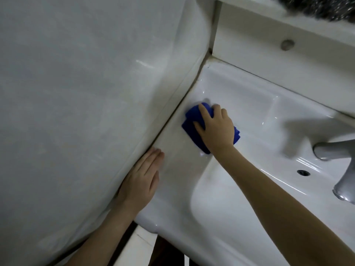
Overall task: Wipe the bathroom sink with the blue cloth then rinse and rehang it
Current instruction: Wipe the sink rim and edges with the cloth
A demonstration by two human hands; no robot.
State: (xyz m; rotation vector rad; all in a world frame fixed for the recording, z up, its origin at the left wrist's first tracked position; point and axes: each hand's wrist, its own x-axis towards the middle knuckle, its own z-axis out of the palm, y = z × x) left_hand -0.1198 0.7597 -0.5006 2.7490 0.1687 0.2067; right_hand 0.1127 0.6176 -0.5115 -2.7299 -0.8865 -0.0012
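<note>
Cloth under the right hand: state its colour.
Plain deep blue; the cloth shows best in the head view.

No readable text, no labels, brands, numbers or signs, plain white sink (249,104), plain blue cloth (192,121), unmarked grey tap (343,181), blank pale wall (76,93)
</note>
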